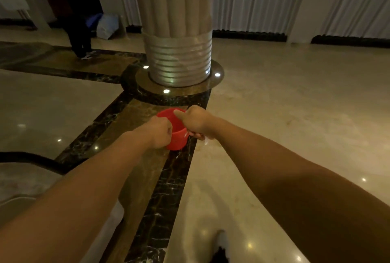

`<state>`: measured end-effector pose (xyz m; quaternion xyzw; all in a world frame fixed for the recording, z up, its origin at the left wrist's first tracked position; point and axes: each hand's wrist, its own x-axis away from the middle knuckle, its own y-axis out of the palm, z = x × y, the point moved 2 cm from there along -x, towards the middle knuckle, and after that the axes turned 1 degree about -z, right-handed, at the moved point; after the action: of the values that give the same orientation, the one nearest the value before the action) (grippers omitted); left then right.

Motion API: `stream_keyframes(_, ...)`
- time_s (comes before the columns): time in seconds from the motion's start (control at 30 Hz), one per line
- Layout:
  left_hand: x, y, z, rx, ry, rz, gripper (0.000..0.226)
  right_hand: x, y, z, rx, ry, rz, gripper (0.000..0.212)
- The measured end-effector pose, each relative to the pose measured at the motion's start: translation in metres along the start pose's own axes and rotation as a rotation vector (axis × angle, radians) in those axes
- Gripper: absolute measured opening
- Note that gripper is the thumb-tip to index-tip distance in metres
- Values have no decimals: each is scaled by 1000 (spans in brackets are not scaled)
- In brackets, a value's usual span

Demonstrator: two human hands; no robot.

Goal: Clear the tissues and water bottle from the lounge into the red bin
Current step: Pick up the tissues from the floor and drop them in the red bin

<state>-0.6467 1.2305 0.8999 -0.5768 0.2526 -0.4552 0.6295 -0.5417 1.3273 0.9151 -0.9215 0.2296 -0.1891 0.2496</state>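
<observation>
A small red bin (178, 136) is held out in front of me above the marble floor. My left hand (158, 131) is closed on its left rim. My right hand (196, 122) grips the right rim, with the thumb hooked over the edge. A small pale scrap (206, 141) pokes out beneath the right hand's fingers; I cannot tell what it is. The inside of the bin is mostly hidden by my hands. No tissues or water bottle are clearly in view.
A thick fluted column (178, 51) with a ribbed metal base stands straight ahead. A person in dark clothes (81, 19) stands at the back left beside some bags (106, 25). A dark-edged piece of furniture (31, 161) is at my left. My shoe (221, 245) shows below.
</observation>
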Motion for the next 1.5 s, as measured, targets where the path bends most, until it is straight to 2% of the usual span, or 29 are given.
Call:
stream_keyframes(0.23, -183, -2, -51, 46, -118, -71, 20, -192, -55, 46, 107, 26, 33, 43)
stream_keyframes(0.4, -293, -3, -82, 101, -199, -95, 25, -326, -84, 73, 217, 83, -22, 38)
stream_keyframes(0.6, -411, 7, -134, 165, -239, -155, 24, -470, -81, 87, 267, 74, -104, 37)
stream_keyframes(0.73, -494, 18, -176, 211, -253, -178, 34, -557, -77, 95, 288, 36, -96, 42)
stream_keyframes(0.87, -580, 37, -221, 238, -340, -154, 42, -654, -75, 117, 379, 44, -102, 44)
stream_keyframes(1.0, -641, 61, -256, 373, -470, -133, 31, -738, -71, 143, 415, 92, -160, 49)
stream_keyframes(1.17, -696, 89, -268, 390, -525, -155, 25, -810, -67, 169, 446, 50, -215, 47)
stream_keyframes(1.33, -751, 137, -286, 459, -635, -87, 19, -882, -39, 208, 498, 25, -394, 40)
stream_keyframes(1.5, -796, 192, -297, 561, -754, -51, 20, -937, -15, 260, 383, 160, -449, 36)
